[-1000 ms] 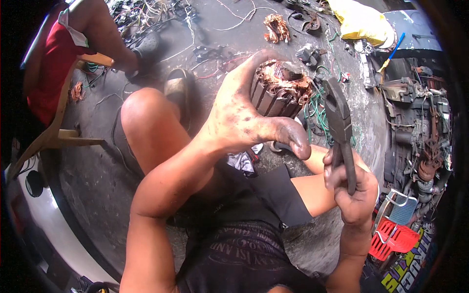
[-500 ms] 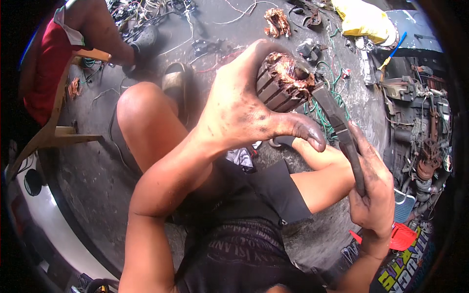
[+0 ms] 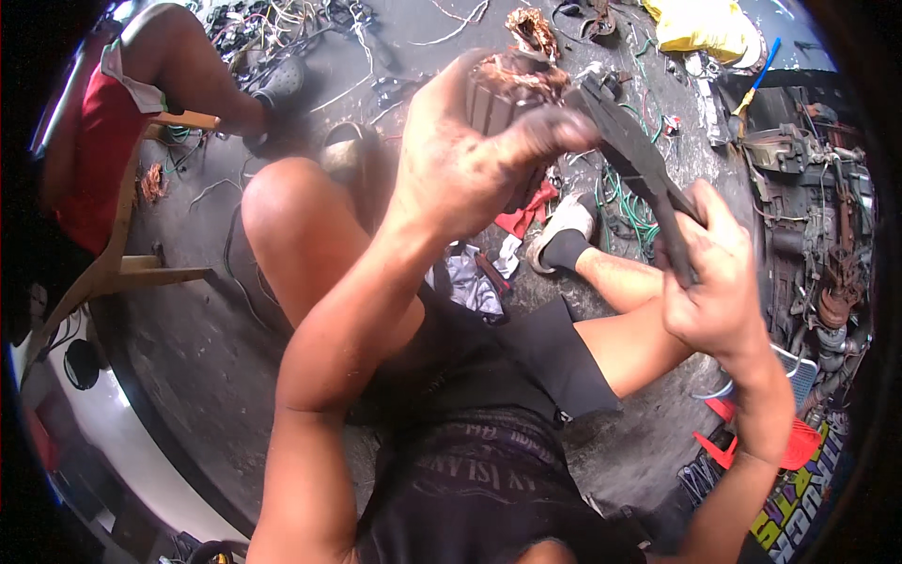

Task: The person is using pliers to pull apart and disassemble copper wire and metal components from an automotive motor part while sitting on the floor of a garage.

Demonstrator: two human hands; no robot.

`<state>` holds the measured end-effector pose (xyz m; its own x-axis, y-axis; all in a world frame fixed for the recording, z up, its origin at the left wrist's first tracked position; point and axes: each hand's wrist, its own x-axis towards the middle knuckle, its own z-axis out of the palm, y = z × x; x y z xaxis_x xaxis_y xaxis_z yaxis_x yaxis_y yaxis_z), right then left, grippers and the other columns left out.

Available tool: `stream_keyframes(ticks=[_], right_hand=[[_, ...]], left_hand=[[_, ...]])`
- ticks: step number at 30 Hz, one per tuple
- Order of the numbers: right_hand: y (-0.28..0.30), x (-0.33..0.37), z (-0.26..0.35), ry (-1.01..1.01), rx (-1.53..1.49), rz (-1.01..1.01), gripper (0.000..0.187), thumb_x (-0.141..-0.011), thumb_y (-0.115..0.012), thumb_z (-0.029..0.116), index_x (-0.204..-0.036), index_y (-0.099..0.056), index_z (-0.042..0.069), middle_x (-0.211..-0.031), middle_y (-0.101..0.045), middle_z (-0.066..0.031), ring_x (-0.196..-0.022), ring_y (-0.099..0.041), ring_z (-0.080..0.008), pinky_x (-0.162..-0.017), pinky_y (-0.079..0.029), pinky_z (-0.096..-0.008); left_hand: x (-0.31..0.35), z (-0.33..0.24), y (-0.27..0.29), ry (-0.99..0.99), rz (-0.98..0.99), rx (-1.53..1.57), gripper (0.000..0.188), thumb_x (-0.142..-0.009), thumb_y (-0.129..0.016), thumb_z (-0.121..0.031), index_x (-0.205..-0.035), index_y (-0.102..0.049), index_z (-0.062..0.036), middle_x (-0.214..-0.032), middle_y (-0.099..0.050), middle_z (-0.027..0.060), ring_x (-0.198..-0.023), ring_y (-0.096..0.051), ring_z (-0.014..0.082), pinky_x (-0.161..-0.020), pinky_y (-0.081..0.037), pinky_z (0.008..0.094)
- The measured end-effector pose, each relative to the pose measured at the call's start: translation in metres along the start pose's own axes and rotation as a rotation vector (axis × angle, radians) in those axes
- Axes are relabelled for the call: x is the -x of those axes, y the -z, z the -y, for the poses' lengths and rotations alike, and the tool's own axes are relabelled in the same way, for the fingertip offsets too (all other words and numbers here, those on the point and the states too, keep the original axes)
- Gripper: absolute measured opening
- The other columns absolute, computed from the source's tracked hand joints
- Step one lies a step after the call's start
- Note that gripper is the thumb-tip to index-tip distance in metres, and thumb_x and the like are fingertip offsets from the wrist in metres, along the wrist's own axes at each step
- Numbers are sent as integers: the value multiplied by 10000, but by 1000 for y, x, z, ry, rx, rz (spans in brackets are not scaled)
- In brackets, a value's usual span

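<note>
My left hand (image 3: pixel 451 160) is wrapped round a motor armature (image 3: pixel 489 105), a dark slotted metal core with ragged copper windings on its upper end. Its thumb lies across the front and hides part of the core. In my right hand (image 3: pixel 714 287) is a long dark tool (image 3: pixel 639 169) that looks like a pair of pliers, its handle end in the palm. The tool's far end points up-left, close beside the copper end; whether it touches the windings I cannot tell.
A copper bundle (image 3: pixel 533 33) and tangled wires (image 3: pixel 272 42) lie on the dark floor. Greasy machine parts (image 3: pixel 817 216) stand at the right, below a yellow bag (image 3: pixel 705 28). Another person's leg (image 3: pixel 178 66) is at the upper left, near a chair (image 3: pixel 127 273).
My left hand has lifted the armature up and a little left, and its thumb has closed across it. The tool in my right hand has risen too, with its end up-left.
</note>
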<state>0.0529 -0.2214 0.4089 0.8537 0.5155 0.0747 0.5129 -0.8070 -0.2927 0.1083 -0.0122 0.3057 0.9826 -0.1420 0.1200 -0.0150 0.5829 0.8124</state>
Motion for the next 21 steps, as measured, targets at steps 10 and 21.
stream_keyframes(ticks=[10, 21], right_hand=[[-78, 4, -31, 172, 84, -428, 370, -601, -554, -138, -949, -599, -20, -866, -569, -174, -747, -603, -335, -545, -492, -389], [6, 24, 16, -27, -33, 3, 401, -636, -585, -56, -1034, -635, -55, -1290, -555, -283, -1105, -577, -435, -945, -441, -457]], left_hand=[[8, 8, 0, 168, 105, 195, 697, -831, -619, -674, -1029, -630, -6, -838, -641, 37, -717, -578, 102, -660, -481, 255], [11, -15, 13, -160, 87, -158, 1093, -506, -947, -472, -1297, -450, 97, -1189, -601, 151, -1081, -614, 208, -953, -508, 344]])
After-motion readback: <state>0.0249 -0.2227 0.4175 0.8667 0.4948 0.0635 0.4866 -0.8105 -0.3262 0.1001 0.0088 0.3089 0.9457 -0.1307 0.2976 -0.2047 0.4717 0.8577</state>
